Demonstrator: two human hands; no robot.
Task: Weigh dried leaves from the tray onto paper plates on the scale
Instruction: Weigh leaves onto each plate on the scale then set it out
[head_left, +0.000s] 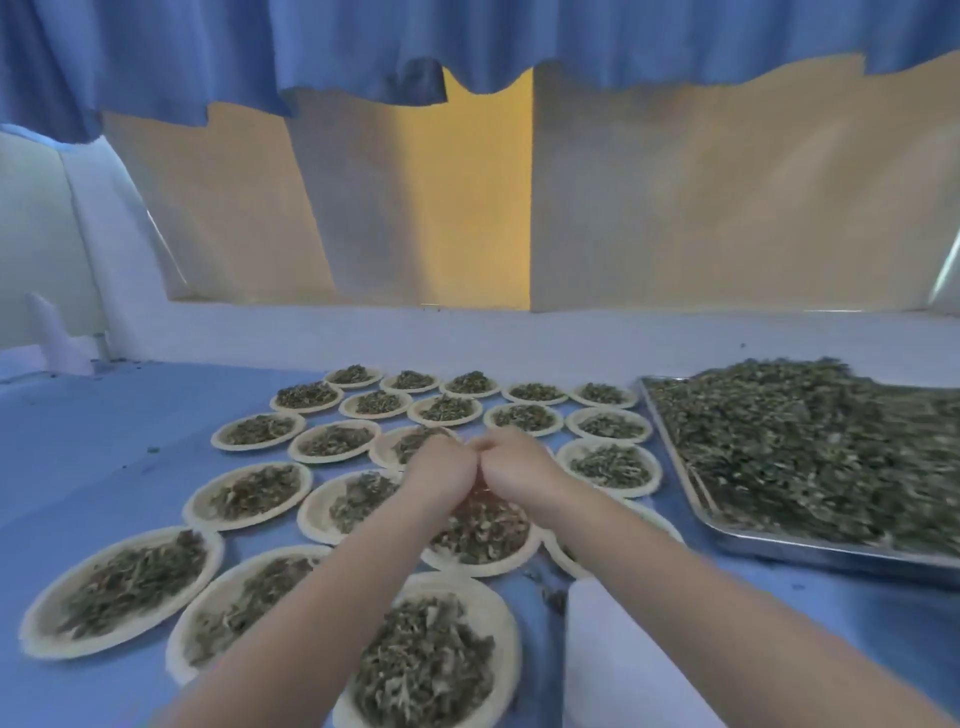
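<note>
Rows of leaf-filled paper plates (255, 493) covered the left and middle of our blue desk (93, 431). Over one plate (480, 540) we held our left hand (434, 467) and right hand (511, 465) knuckle to knuckle, fingers curled under; whether they held leaves we could not tell. The steel tray (769, 546) heaped with dried leaves (810, 441) sat at right.

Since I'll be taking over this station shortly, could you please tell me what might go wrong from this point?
1. Both hands, left and right, meet above one filled plate; whatever they drop could scatter onto the crowded neighbouring plates and spoil those portions.
2. The forearms cross low over the nearest plate, so a sleeve-level brush could tip it.
3. The tray is heaped high; leaves may spill over its rim.
</note>
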